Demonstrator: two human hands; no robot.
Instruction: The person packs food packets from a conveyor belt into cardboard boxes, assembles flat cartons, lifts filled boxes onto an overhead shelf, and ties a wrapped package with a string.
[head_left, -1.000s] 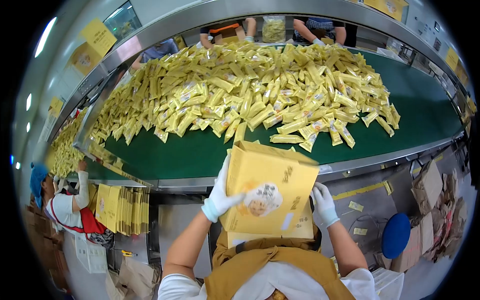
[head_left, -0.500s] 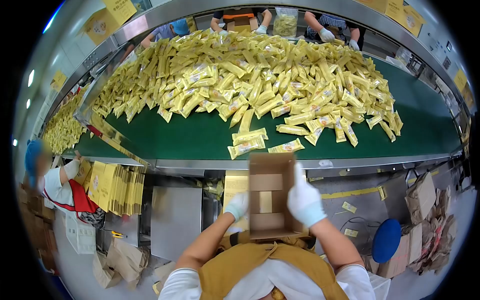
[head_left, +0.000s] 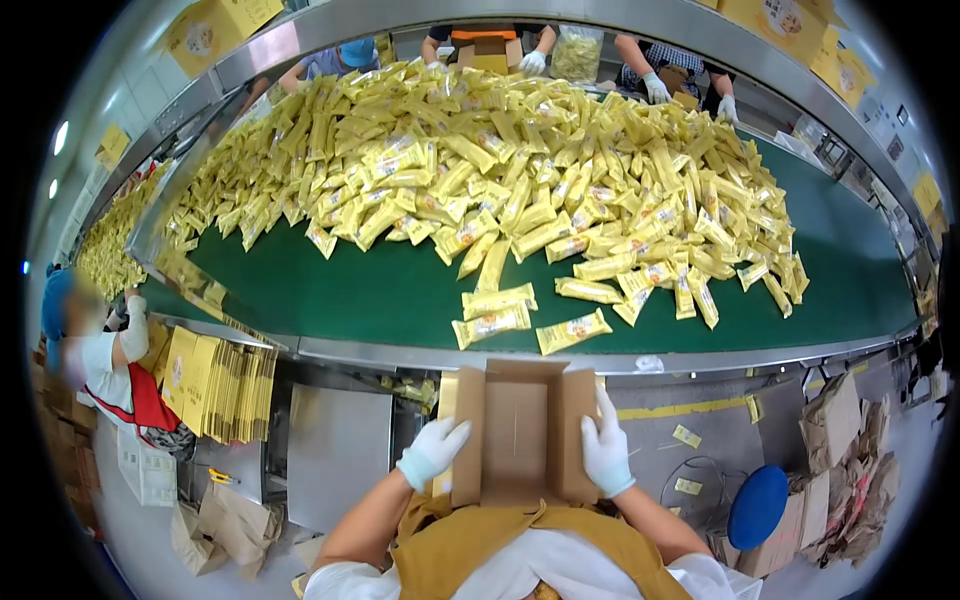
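Note:
An open cardboard box (head_left: 516,430) stands against my apron at the belt's near edge, its flaps spread and its brown inside showing no packets. My gloved left hand (head_left: 434,452) is at the box's left flap, fingers apart. On the right side my gloved right hand (head_left: 606,446) rests with its fingers along the outside of the right flap. Beyond the box, several yellow packets (head_left: 573,330) lie loose on the green belt (head_left: 380,300), in front of a large heap of the same packets (head_left: 480,170).
Folded yellow cartons (head_left: 215,385) stand in a row at the left, beside a co-worker in a blue cap (head_left: 110,350). Co-workers' gloved hands (head_left: 657,88) work across the belt. A blue stool (head_left: 757,507) and brown paper (head_left: 830,420) are at the right.
The box has turned from its printed outside to its open inside, and its flaps are now spread. My left hand has come up to the left flap; my right hand has moved lower.

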